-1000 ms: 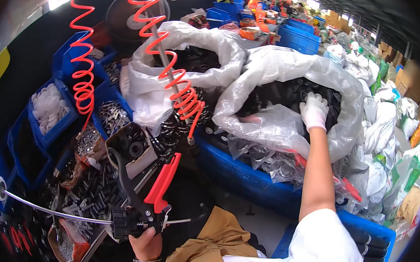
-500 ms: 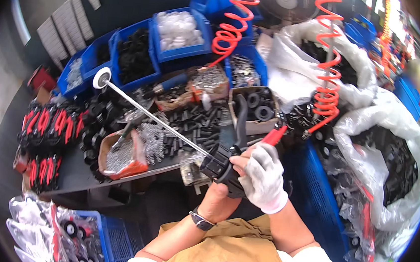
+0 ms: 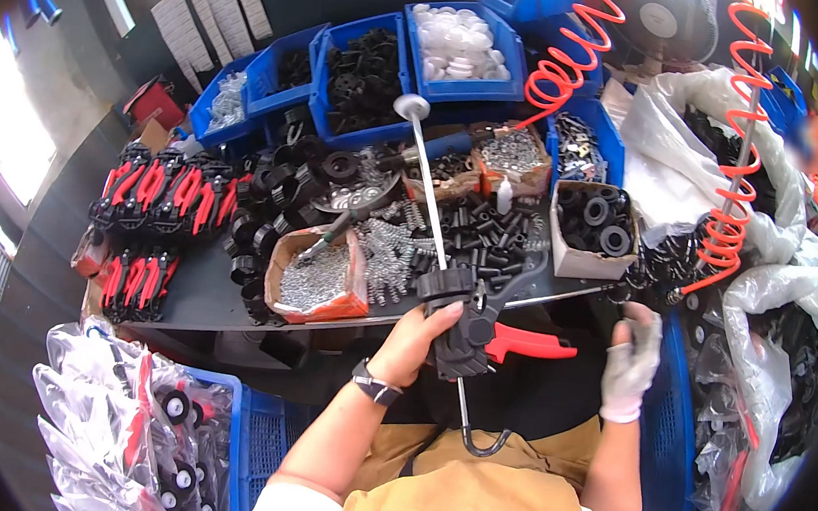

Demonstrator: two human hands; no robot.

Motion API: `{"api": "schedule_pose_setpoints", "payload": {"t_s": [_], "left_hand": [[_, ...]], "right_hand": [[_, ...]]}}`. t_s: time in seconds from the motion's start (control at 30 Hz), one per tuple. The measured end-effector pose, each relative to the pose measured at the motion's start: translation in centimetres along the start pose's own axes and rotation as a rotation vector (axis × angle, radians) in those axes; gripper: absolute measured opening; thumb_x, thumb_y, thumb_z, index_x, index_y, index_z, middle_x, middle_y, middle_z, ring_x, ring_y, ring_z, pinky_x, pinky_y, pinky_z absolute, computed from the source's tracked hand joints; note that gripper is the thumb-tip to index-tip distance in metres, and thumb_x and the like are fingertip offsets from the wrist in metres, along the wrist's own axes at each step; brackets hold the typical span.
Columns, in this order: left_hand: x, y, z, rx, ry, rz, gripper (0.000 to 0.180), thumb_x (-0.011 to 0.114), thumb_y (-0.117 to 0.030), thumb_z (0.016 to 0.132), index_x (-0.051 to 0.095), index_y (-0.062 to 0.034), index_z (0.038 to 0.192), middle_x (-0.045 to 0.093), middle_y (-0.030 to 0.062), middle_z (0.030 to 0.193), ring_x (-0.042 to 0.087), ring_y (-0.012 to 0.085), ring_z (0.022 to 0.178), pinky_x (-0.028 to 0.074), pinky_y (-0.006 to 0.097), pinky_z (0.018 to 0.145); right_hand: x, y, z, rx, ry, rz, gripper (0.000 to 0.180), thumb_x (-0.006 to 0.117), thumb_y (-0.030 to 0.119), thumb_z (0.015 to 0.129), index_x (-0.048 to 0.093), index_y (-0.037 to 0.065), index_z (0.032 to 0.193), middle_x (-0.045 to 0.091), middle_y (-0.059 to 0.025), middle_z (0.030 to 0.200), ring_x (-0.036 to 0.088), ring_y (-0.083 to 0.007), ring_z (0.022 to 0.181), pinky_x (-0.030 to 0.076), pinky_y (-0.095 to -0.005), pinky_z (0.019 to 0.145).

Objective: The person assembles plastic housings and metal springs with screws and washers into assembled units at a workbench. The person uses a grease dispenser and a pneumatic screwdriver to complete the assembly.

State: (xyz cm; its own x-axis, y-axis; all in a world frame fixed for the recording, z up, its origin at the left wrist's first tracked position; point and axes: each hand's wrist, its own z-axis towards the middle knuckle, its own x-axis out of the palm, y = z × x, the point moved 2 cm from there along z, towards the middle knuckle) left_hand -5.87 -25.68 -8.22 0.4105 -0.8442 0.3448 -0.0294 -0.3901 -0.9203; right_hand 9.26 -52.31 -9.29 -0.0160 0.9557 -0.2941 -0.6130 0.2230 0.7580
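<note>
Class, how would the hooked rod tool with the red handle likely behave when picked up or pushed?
The straight, shiny rod is probably stiff metal. The bulky black body likely carries most weight, so lifting by the rod may feel lopsided. The red handle and hook jut sideways, so it probably won't roll freely.

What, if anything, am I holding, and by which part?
Your bare left hand holds a red-handled black plastic tool by its black body; your white-gloved right hand appears empty.
</note>
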Motion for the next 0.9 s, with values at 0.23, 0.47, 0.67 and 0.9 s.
{"api": "schedule_pose_setpoints", "payload": {"t_s": [0.23,0.47,0.67,0.9], "left_hand": [[-2.0,-3.8,0.2,-0.289,-0.081,0.736,0.070,0.046,-0.061,0.096,0.067,0.0024,0.076,0.063,0.0103,0.058,0.061,0.0200,0.044,0.050,0.031,0.043],[-14.5,-10.2,-2.6,0.484,-0.568,1.504,0.019,0.066,-0.016,0.083,0.073,-0.0005,0.091,0.070,0.0157,0.090,0.068,0.0312,0.084,0.052,0.042,0.077],[-17.4,-9.4,-1.4,0.139,-0.104,1.543,0.022,0.070,-0.014,0.077,0.074,-0.0039,0.096,0.071,0.0139,0.089,0.067,0.0308,0.089,0.052,0.040,0.081],[-17.9,-9.9,-1.4,0.354,-0.478,0.785,0.016,0.065,-0.015,0.090,0.065,0.0005,0.094,0.065,0.0080,0.077,0.061,0.0196,0.068,0.049,0.030,0.064]], "right_hand": [[-4.0,-18.3,-0.4,0.484,-0.319,0.022,0.058,0.061,0.003,0.091,0.039,0.002,0.144,0.044,-0.0140,0.141,0.053,-0.0234,0.115,0.044,-0.0362,0.101],[-1.3,-26.3,1.8,0.618,-0.300,0.319,0.063,0.065,-0.001,0.088,0.039,0.004,0.145,0.049,-0.0077,0.138,0.051,-0.0213,0.120,0.039,-0.0355,0.107],[-1.3,-28.0,-0.5,0.579,-0.249,0.091,0.055,0.066,0.005,0.090,0.042,-0.001,0.140,0.056,-0.0134,0.134,0.056,-0.0239,0.118,0.039,-0.0374,0.107],[-7.6,-20.8,-14.0,0.132,-0.098,-0.717,0.069,0.071,0.004,0.082,0.038,-0.004,0.143,0.053,-0.0191,0.136,0.056,-0.0313,0.116,0.045,-0.0405,0.099]]}}
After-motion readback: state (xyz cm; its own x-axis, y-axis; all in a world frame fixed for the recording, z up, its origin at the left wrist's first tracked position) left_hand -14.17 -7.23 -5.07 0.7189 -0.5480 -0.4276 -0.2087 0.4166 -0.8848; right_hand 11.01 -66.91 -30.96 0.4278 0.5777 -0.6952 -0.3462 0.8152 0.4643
